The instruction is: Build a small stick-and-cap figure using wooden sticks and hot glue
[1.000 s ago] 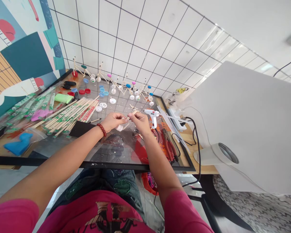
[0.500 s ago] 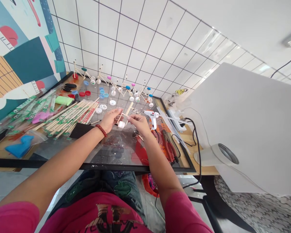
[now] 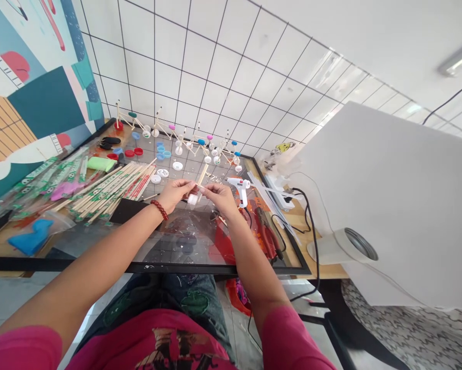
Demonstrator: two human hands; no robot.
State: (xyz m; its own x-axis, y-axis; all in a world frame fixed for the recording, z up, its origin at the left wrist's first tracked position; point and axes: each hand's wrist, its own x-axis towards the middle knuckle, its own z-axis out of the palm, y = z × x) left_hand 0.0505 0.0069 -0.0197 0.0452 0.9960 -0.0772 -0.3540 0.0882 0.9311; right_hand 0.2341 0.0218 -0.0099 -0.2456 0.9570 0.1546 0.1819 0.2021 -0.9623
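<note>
My left hand, with a red bead bracelet on its wrist, pinches one side of a small frame of pale wooden sticks. From the other side, the fingertips of my right hand are closed on the same frame, close to my left fingertips. White round caps hang at its near end, just below my fingers. Part of the frame is hidden by my fingers. To the right of my right hand lies a white glue gun.
Bundled chopsticks and a green clay pack lie at left. Several stick models with bottle-cap wheels line the back, near blue caps. Red-handled pliers, a power strip and cables are at right.
My left fingertips have moved right and slightly up, meeting my right fingertips at the frame. The white caps under them have turned a little. The view has shifted slightly.
</note>
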